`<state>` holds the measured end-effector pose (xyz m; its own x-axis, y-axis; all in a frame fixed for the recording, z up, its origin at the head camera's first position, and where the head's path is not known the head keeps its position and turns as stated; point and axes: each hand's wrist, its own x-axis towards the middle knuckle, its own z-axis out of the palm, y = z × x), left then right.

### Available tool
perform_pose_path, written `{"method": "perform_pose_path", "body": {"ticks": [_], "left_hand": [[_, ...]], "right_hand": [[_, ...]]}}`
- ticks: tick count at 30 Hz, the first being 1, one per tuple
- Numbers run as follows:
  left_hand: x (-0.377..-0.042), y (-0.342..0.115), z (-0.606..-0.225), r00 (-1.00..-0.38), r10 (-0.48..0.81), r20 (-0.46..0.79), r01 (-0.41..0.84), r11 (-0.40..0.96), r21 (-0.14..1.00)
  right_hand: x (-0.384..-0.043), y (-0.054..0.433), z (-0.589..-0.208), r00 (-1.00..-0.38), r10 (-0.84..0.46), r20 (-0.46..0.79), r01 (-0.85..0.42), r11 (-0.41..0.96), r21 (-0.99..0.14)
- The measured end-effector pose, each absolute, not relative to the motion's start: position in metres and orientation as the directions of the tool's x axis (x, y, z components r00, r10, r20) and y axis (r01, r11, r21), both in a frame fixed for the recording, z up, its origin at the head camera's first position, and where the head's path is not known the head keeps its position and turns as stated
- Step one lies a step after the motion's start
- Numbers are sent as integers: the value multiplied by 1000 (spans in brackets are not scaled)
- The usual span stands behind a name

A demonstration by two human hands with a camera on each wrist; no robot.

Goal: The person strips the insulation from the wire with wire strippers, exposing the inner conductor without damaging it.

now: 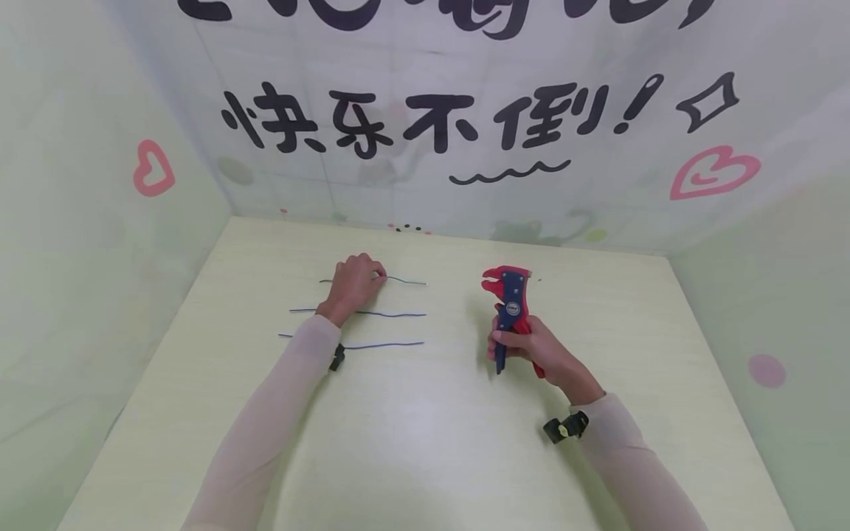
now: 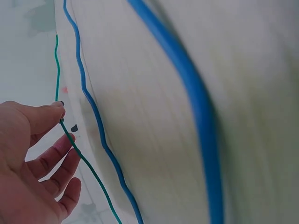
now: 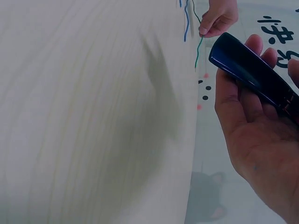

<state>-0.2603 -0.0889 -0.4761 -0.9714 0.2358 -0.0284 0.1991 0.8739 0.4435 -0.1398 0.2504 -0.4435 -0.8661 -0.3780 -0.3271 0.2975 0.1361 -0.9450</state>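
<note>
Between thumb and forefinger, my left hand [image 1: 355, 282] pinches a thin green wire [image 1: 406, 281], the farthest of three wires. The left wrist view shows the green wire [image 2: 88, 164] running past the fingertips on both sides. Below it on the table lie two blue wires, the middle one [image 1: 392, 315] and the nearest one [image 1: 385, 344], partly covered by my left forearm. My right hand [image 1: 531, 346] grips a red and blue wire stripper [image 1: 511, 306] by its handles, its head pointing away from me. In the right wrist view a dark handle [image 3: 247, 65] lies across the fingers.
The pale wood-grain table [image 1: 412, 442] carries the wires. A printed cloth wall [image 1: 398, 195] with dark writing rises behind its far edge, and cloth walls stand at left and right. A tiny dark speck lies right of the stripper's head.
</note>
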Motion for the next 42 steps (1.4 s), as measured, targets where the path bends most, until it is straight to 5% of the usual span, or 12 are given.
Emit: {"method": "perform_pose_path", "body": {"ticks": [14,25,42], "left_hand": [[-253,-106,-469,-962,263,-72,197,853,483],[-228,-134,-468,-877,466,-119,296,719,628],[-209,-132,-478,-837,529,-138,373,738,563]], "right_hand": [[-138,250,-444,-865,-387,-320,292,130,-947],[-136,250,-443,-863,-378,-335,299,152,-942],[-134,251,-446,-856,-390,-340,303,155,-940]]}}
